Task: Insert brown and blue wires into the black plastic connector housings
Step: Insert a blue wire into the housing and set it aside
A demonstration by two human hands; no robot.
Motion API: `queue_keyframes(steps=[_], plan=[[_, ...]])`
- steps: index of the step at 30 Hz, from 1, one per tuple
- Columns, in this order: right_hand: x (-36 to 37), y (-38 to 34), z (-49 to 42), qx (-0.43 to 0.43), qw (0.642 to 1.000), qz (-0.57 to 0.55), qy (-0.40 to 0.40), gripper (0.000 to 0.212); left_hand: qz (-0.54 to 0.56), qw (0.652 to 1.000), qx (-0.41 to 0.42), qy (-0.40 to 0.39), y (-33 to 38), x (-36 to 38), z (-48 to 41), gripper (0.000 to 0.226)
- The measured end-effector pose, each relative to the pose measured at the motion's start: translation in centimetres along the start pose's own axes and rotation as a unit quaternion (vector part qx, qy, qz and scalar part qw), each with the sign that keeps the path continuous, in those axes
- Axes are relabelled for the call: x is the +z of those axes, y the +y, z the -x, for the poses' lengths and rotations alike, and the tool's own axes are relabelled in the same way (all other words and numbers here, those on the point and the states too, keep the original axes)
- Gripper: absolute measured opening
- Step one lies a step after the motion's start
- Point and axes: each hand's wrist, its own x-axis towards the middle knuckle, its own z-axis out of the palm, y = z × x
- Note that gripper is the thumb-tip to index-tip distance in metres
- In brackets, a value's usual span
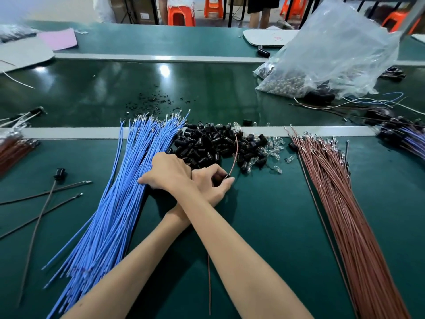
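Left hand (pixel 213 183): thumb and fingertips pinched round one black connector housing (pixel 224 178), held just off the green bench (pixel 264 215). A brown wire (pixel 235 153) is already in it, and its free length arcs up over the heap. I judge the brown half done, with the open side kept toward my other hand for the blue.

Right hand (pixel 170 171): crossed over my left wrist, knuckles up, fingers curled down onto the near edge of the blue wires (pixel 119 192). The fingertips are hidden, so I cannot tell whether a strand is caught yet.

Loose housings (pixel 207 143): small, glossy black, piled just beyond both hands in easy reach. Clear glass bulbs (pixel 273 148) are scattered at the right edge of that pile.

Blue wires fan out on my left and the brown wires (pixel 340 192) on my right, with the metal terminals all pointing away from me.

Clear plastic bag (pixel 333 54) far right, well apart.
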Motion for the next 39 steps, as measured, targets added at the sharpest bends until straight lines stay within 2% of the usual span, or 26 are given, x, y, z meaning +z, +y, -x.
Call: queue_keyframes(steps=[9,14,16,19,22,23,25,29,33,35,39], plan=[[0.0,0.1,-0.3,-0.016,0.997,-0.071,0.031,0.037,-0.003,1.0,0.004,-0.02,-0.9,-0.1,-0.1,0.015],[-1.0,0.1,0.0,-0.028,0.969,-0.239,0.058,0.034,0.001,0.999,-0.011,-0.049,-1.0,-0.4,-0.4,0.014],[-1.7,0.1,0.1,-0.027,0.936,-0.343,0.074,0.029,0.016,0.998,-0.014,-0.066,-1.1,-0.8,-0.3,0.013],[-3.3,0.4,0.1,-0.056,0.839,-0.53,0.112,0.022,0.054,0.994,-0.014,-0.091,-1.1,-2.0,0.1,0.012],[-5.8,2.3,0.1,-0.082,0.771,-0.606,0.177,0.022,0.081,0.992,-0.015,-0.095,-0.9,-3.5,0.0,0.004],[-6.7,3.2,0.1,-0.089,0.756,-0.618,0.196,0.021,0.099,0.989,-0.018,-0.106,-0.7,-3.9,-0.1,0.009],[-8.1,5.4,0.2,-0.091,0.743,-0.619,0.238,0.017,0.165,0.978,-0.044,-0.122,-0.5,-4.7,-0.4,0.011],[-8.8,9.3,0.7,-0.062,0.752,-0.574,0.318,0.001,0.24,0.962,-0.079,-0.108,-1.0,-5.8,-0.8,0.001],[-8.1,11.6,1.0,-0.069,0.738,-0.503,0.446,0.015,0.245,0.962,-0.067,-0.103,-1.0,-5.7,-0.5,0.009],[-7.6,12.0,0.9,-0.069,0.746,-0.44,0.494,0.019,0.226,0.967,-0.051,-0.102,-1.0,-5.6,-0.3,0.015],[-7.0,12.5,0.4,-0.034,0.761,-0.376,0.527,0.022,0.186,0.976,-0.019,-0.112,-1.3,-6.0,-0.3,0.03]])
